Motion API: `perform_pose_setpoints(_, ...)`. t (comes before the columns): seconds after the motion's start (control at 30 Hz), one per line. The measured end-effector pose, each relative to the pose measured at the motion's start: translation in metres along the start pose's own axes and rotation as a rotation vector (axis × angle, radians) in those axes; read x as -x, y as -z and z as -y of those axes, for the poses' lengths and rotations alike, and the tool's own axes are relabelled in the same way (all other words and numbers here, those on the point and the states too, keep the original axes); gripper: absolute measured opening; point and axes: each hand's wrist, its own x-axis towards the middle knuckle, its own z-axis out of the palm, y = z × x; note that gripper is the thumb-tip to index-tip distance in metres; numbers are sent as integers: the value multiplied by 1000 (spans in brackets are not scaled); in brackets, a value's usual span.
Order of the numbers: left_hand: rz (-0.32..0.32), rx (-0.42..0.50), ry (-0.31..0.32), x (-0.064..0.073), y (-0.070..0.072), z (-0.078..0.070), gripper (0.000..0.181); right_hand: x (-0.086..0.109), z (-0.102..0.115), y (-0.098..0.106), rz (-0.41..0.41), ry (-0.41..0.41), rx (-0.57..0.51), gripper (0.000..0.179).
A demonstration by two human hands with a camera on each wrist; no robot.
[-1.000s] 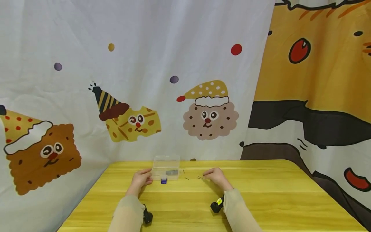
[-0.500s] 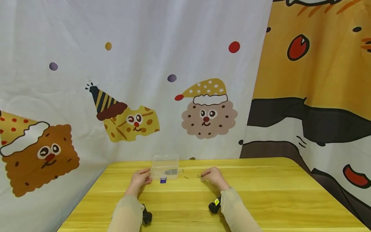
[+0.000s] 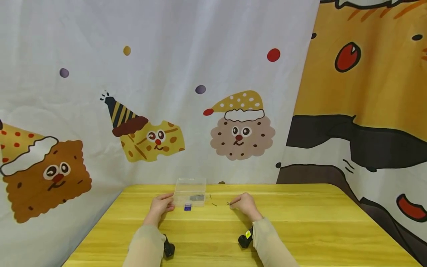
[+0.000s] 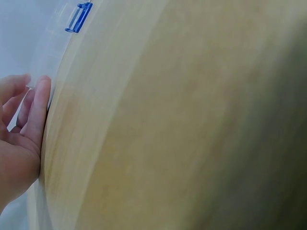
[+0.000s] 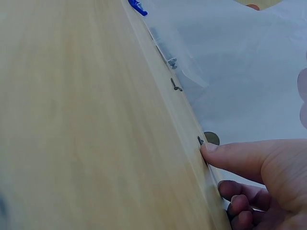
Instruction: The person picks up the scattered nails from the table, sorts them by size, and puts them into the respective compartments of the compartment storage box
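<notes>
An open clear plastic box (image 3: 181, 200) with a blue latch (image 3: 188, 207) stands near the back of the table, its lid raised. Some grey screws (image 3: 197, 198) lie inside at its right. My left hand (image 3: 161, 206) holds the box's left side, thumb at the front; in the left wrist view the thumb (image 4: 42, 98) lies along the clear wall. To the right, my right hand (image 3: 246, 205) is low over the table, thumb and fingertips pinching at thin dark screws (image 3: 228, 203). One screw's end (image 5: 200, 140) shows beside the thumb; the rest is hidden.
Two loose screws, a nearer one (image 3: 214, 204) and a farther one (image 3: 210, 196), lie between the box and my right hand. Behind the wooden table (image 3: 213, 233) hangs a printed curtain (image 3: 197, 155), close to the box's lid.
My right hand has moved slightly left, its fingertips now covering more of the dark screws. The left hand stays at the box. The head view shifts a little.
</notes>
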Motion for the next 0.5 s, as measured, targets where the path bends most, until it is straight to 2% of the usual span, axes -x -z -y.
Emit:
perform_pose_setpoints(0.2,-32,-38,30,-2,-2,-3,38,1,2,0,-21,28,7,8)
perform_pose_setpoints(0.5,-32,-37,30,-5,-1,1,38,2,1,-2,-10,38,34,6)
